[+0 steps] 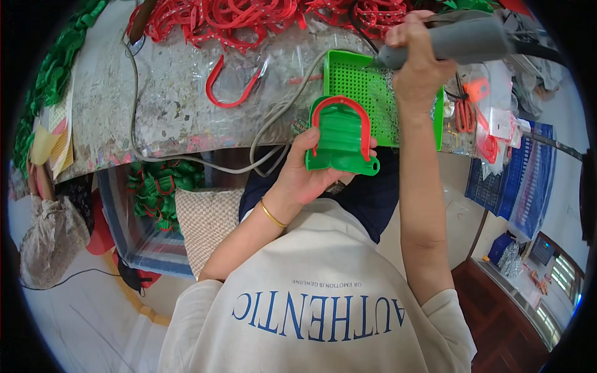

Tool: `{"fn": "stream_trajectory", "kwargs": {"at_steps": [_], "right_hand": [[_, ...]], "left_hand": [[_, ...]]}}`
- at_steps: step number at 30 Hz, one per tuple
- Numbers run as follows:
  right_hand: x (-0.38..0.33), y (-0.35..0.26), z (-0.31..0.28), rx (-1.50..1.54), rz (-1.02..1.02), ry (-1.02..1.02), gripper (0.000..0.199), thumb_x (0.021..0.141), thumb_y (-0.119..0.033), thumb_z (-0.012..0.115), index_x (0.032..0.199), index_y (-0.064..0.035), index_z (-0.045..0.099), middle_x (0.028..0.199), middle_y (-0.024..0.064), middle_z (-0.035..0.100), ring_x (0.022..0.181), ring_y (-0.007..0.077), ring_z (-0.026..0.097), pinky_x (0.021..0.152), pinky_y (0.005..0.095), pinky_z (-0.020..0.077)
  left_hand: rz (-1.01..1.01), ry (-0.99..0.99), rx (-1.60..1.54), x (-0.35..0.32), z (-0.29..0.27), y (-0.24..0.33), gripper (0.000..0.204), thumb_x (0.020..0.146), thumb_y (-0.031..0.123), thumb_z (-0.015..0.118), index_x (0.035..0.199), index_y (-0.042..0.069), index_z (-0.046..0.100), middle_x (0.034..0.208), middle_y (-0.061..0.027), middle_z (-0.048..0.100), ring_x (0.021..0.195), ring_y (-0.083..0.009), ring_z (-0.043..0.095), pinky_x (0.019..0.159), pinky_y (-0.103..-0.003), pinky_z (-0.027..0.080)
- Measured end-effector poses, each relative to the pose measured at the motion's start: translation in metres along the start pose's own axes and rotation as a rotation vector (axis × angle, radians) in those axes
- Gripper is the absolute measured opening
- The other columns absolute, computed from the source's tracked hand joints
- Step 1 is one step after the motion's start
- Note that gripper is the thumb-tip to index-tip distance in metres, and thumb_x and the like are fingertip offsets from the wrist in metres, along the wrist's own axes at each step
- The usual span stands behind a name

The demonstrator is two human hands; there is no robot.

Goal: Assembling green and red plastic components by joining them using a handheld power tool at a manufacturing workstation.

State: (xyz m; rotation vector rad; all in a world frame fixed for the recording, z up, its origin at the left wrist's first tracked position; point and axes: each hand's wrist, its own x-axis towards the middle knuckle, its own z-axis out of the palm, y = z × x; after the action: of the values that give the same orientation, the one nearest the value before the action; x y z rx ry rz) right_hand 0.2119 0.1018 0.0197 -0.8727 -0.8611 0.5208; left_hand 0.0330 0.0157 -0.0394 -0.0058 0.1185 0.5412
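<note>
My left hand [300, 176] is closed around the edge of a green plastic scoop-like piece [339, 133], holding it above my lap. A red U-shaped band [365, 129] arches over the top of that piece, and a small holed tab juts from its lower right corner. In my right hand [423, 71] is a grey electric screwdriver [471, 41], gripped near its front and lying sideways. Its narrow tip points left, over the far edge of a green perforated basket [354, 76]. Small silvery bits, too fine to make out singly, lie in the basket's right part.
Red dotted bands [242, 18] are heaped along the table's far side; one loose red band [227, 99] lies nearer. A grey cable [134, 118] loops across the worn table. A bin of green pieces [163, 186] stands at lower left. Red-handled scissors [464, 116] lie right.
</note>
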Motion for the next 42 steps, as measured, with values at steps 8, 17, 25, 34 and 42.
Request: {"fn": "stream_trajectory", "kwargs": {"at_steps": [8, 17, 25, 34, 42], "right_hand": [[-0.036, -0.102, 0.016, 0.019, 0.237, -0.176, 0.016, 0.086, -0.011, 0.058, 0.094, 0.0008, 0.052, 0.061, 0.0009, 0.039, 0.055, 0.0129, 0.041, 0.057, 0.0282, 0.035], [-0.063, -0.108, 0.018, -0.033, 0.245, -0.156, 0.014, 0.085, -0.008, 0.057, 0.097, 0.0003, 0.054, 0.059, 0.0029, 0.042, 0.051, 0.0122, 0.041, 0.052, 0.0275, 0.0355], [-0.07, -0.103, 0.016, -0.072, 0.224, -0.161, 0.013, 0.085, -0.008, 0.057, 0.095, 0.0012, 0.053, 0.059, 0.0031, 0.042, 0.052, 0.0121, 0.041, 0.052, 0.0271, 0.0362], [-0.077, -0.1, 0.012, -0.181, 0.194, -0.179, 0.009, 0.086, -0.009, 0.055, 0.085, -0.0022, 0.049, 0.059, 0.003, 0.041, 0.051, 0.0127, 0.042, 0.052, 0.0277, 0.0367], [-0.081, -0.098, 0.004, -0.225, 0.138, -0.211, 0.008, 0.087, -0.008, 0.053, 0.091, -0.0017, 0.05, 0.059, 0.0032, 0.042, 0.051, 0.013, 0.043, 0.051, 0.0284, 0.0369]], "left_hand": [[0.015, 0.021, 0.063, 0.0, 0.004, 0.0, 0.068, 0.088, 0.047, 0.053, 0.132, -0.003, 0.042, 0.127, -0.0255, 0.051, 0.115, -0.0352, 0.053, 0.102, -0.045, 0.041], [0.046, 0.035, 0.087, -0.002, 0.005, 0.0, 0.064, 0.089, 0.045, 0.052, 0.132, -0.002, 0.043, 0.125, -0.023, 0.053, 0.115, -0.0348, 0.054, 0.101, -0.044, 0.042], [0.047, 0.003, 0.101, -0.002, 0.001, -0.002, 0.062, 0.089, 0.044, 0.052, 0.13, -0.001, 0.044, 0.125, -0.0213, 0.054, 0.116, -0.0358, 0.053, 0.101, -0.046, 0.041], [0.051, 0.045, 0.05, -0.007, -0.003, -0.002, 0.059, 0.089, 0.043, 0.056, 0.13, 0.001, 0.045, 0.125, -0.0171, 0.055, 0.116, -0.0325, 0.054, 0.099, -0.046, 0.044], [0.064, 0.033, 0.104, -0.004, -0.005, -0.002, 0.057, 0.091, 0.042, 0.054, 0.131, 0.004, 0.044, 0.126, -0.0141, 0.054, 0.116, -0.0294, 0.053, 0.099, -0.048, 0.044]]}}
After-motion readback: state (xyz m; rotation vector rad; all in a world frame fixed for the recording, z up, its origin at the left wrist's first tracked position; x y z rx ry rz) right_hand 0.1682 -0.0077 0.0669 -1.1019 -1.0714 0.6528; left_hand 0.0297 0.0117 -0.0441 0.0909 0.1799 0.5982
